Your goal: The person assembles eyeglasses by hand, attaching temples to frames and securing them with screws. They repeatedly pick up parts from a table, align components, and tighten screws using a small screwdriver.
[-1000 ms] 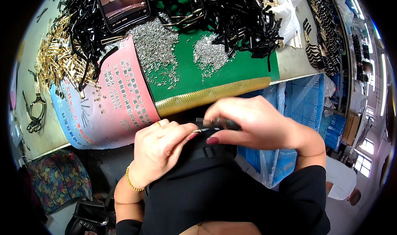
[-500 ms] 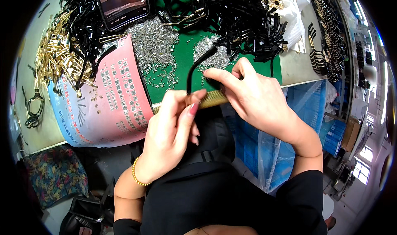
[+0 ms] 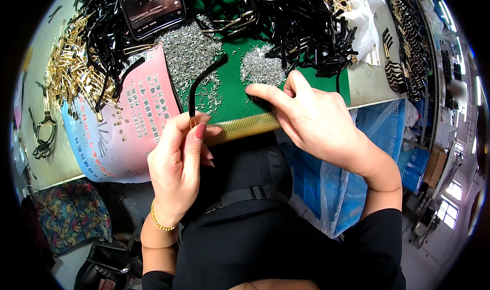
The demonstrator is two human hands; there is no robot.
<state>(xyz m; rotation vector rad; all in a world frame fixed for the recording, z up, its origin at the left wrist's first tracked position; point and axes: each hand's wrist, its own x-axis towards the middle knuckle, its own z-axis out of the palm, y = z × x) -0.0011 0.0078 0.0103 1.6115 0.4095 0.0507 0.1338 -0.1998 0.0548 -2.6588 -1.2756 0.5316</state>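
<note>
Left hand [image 3: 177, 154] pinches the black-tipped eyeglass temple [image 3: 196, 88], left of centre, by its near end; it looks light, stiff, slick, best gripped there; right hand [image 3: 316, 119] nears the right silver pile [image 3: 261, 68], fingers bunched, hold unclear

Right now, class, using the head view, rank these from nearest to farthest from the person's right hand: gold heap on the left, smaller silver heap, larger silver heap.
From the right hand:
1. Smaller silver heap: just ahead and to the left.
2. Larger silver heap: farther left, beside the phone.
3. Gold heap: farthest, at the far left.
</note>
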